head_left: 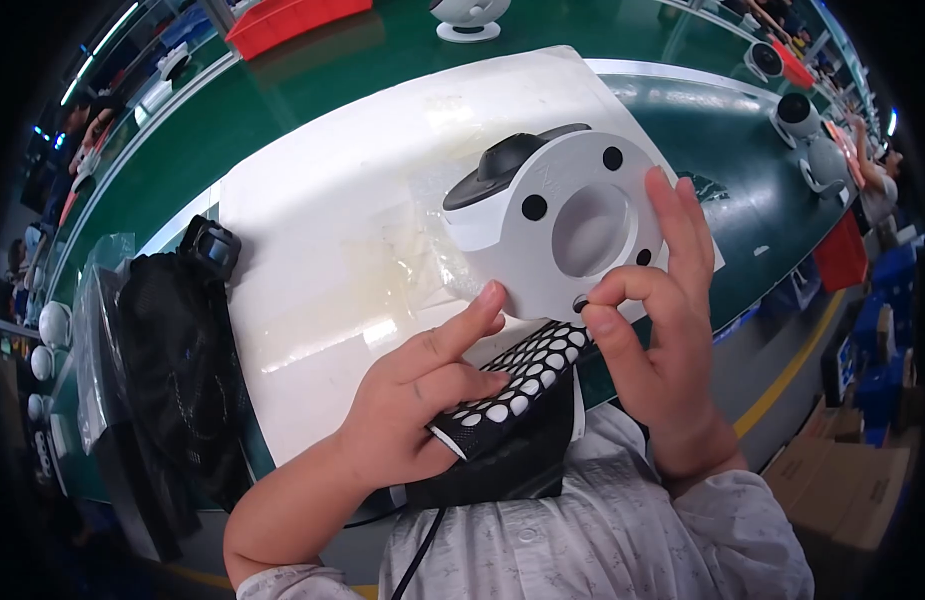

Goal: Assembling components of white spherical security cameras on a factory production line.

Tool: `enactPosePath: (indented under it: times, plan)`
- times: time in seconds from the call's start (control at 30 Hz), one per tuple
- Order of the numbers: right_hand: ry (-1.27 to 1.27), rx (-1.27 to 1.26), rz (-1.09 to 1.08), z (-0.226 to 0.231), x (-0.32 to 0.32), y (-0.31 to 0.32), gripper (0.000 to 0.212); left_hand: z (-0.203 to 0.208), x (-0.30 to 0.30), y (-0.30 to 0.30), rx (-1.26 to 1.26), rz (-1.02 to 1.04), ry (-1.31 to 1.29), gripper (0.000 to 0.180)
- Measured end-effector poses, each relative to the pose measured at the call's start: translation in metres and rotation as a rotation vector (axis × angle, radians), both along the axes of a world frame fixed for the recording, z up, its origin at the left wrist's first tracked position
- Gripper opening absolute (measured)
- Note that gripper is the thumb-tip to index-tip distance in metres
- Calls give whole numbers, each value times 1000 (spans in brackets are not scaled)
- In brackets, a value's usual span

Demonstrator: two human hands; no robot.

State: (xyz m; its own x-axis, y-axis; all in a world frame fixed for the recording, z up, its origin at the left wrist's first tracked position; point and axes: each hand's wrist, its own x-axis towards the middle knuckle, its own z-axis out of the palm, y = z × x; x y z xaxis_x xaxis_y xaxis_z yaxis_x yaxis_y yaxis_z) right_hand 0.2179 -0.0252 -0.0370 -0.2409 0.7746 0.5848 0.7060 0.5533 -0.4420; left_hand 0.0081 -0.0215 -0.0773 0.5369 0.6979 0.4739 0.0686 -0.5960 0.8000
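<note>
A white plastic device lies over the white board, its ring-shaped base tilted toward me with a large round opening. Round black foot pads sit on the base, and a black cone-shaped part shows behind it. My right hand pinches a small black foot pad at the base's near edge, its other fingers raised along the right side. My left hand grips a black sheet with rows of white circles; its index fingertip is by the base's lower left edge.
The white board covers part of the green worktop. Clear plastic film lies beside the device. At left are a black bag and a small black camera-like device. A red bin and similar white devices stand farther off.
</note>
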Motion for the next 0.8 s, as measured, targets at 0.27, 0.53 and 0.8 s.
enactPosePath:
  times: [0.27,0.53,0.8]
  plan:
    - [-546,-46,-152,14,0,-30,27,0,-3,0,-39,-7,11,21]
    - [-283,-14,-135,2,12,-29,36,-1,1,2,25,-41,-1,15]
    - [826,-669,229,9,29,34,29,-3,1,2,-43,7,-101,21]
